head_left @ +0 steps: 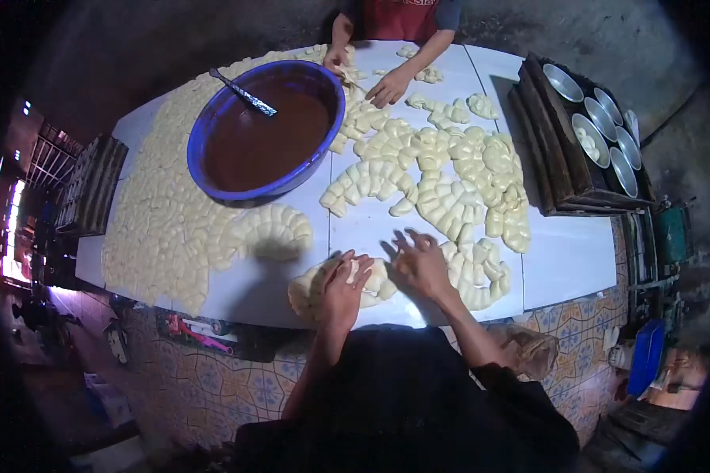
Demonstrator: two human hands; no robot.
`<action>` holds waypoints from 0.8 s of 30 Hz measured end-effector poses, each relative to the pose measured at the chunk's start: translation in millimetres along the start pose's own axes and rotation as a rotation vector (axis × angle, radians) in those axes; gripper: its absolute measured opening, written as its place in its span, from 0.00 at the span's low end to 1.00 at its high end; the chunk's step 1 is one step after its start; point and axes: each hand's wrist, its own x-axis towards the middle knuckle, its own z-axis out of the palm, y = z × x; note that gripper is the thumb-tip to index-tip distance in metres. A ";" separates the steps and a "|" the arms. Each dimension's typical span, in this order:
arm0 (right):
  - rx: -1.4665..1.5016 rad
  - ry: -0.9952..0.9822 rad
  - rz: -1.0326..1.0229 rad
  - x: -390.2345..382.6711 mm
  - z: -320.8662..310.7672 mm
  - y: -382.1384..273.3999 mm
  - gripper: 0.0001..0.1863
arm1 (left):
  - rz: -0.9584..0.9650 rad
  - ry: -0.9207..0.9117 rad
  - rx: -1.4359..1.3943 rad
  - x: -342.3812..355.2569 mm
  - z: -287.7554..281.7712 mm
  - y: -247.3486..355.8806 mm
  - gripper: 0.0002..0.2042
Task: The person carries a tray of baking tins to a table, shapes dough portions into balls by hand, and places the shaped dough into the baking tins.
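My left hand (347, 280) has its fingers curled over a small piece of pale dough (363, 270), on a curved row of dough (308, 292) at the table's near edge. My right hand (422, 264) is open just right of it, fingers apart over the white tabletop (560, 260), beside another cluster of shaped dough (481, 280). More segmented dough lies across the middle (442, 189) and in a dense spread on the left (150, 236). A large blue basin (205, 173) of brown liquid stands among it, a foil-covered handle (244, 93) leaning inside.
Across the table a person in red handles dough with both hands (390, 87). Stacked dark trays with round metal tins (588, 138) sit at the right, and another dark stack (91, 185) at the left. A blue plastic container (645, 359) is beside the table, below right.
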 end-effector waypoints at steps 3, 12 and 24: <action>0.151 0.072 0.268 -15.2 39.7 7.1 0.07 | -0.090 -0.103 -0.186 -11.1 -8.7 12.3 0.14; 0.400 0.121 0.258 8.5 -13.2 -60.8 0.30 | 0.172 -0.032 0.193 -13.6 12.9 22.2 0.19; 0.757 0.217 0.311 40.5 -24.3 -100.8 0.14 | 0.651 -0.037 0.966 -15.6 29.9 27.0 0.17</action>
